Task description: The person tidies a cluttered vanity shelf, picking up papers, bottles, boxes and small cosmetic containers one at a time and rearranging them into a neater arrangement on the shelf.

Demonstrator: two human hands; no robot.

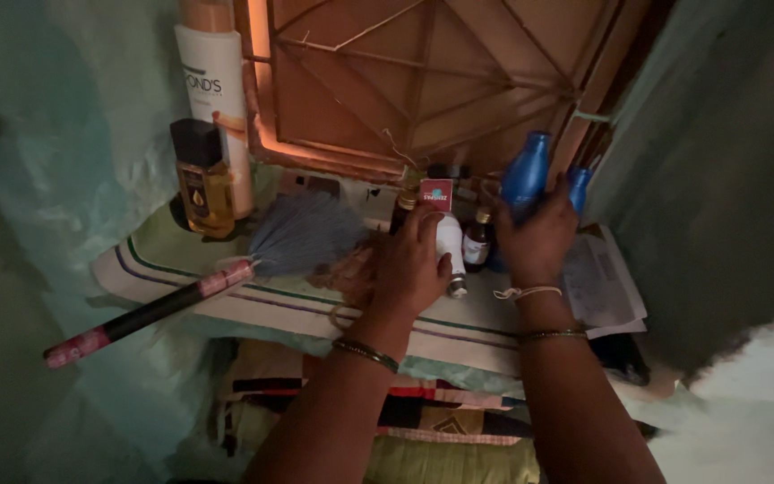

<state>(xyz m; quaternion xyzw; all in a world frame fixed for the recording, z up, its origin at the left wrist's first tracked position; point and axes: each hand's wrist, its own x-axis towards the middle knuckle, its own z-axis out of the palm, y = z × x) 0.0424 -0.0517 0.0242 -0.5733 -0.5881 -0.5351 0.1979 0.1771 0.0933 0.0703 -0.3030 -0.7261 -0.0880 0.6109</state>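
My right hand (pixel 537 240) is wrapped around a tall blue bottle (pixel 527 172) standing on the cloth-covered shelf (pixel 226 269). My left hand (pixel 409 267) rests on a small white bottle (pixel 451 244) that lies tilted, with a red-and-teal small box (pixel 437 194) just behind the fingers. Small dark brown bottles (pixel 477 240) stand between my two hands. A second blue bottle (pixel 579 186) peeks out to the right of my right hand.
A tall white and peach lotion bottle (pixel 215 90) and an amber bottle with a black cap (pixel 205 184) stand at the left. A grey-bristled broom (pixel 297 235) with a black and pink handle lies across the shelf. Papers (pixel 604 285) lie right; folded fabrics (pixel 441 417) sit below.
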